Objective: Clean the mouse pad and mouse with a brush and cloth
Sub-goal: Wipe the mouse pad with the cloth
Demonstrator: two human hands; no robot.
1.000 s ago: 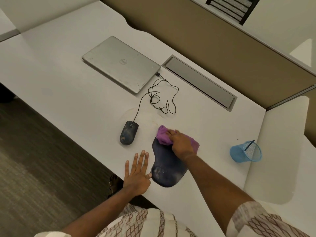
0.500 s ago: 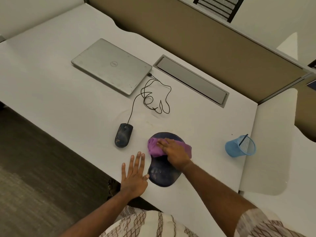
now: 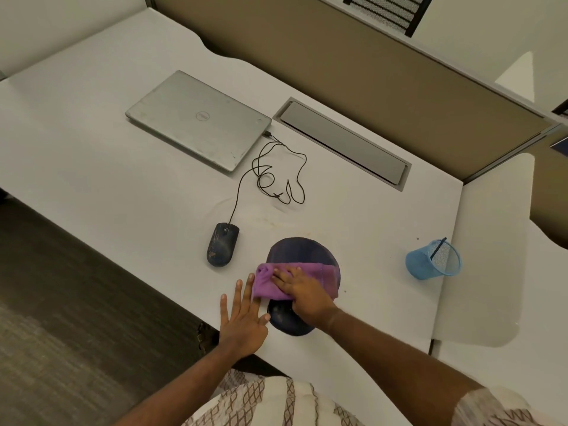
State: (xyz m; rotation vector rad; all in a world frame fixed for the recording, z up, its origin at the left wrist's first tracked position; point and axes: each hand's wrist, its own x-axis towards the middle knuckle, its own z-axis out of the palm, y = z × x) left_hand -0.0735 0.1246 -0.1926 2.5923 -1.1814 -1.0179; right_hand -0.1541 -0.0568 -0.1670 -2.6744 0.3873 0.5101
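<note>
Here, the right hand [image 3: 304,295] presses the cloth [image 3: 267,282] on the pad [image 3: 302,250], fingers straight, slightly apart. The left hand [image 3: 242,321] lies flat just beside, fingers spread. The cloth looks soft and light and may bunch, so press from above. Beyond the left fingertips lies the mouse [image 3: 222,244], and a cup [image 3: 430,262] stands well right.

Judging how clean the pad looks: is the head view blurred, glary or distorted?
Head view: sharp, no motion blur on the right hand or purple cloth; dim warm light with soft shadows; no glare on the laptop; wide-angle stretch toward the corners.
</note>
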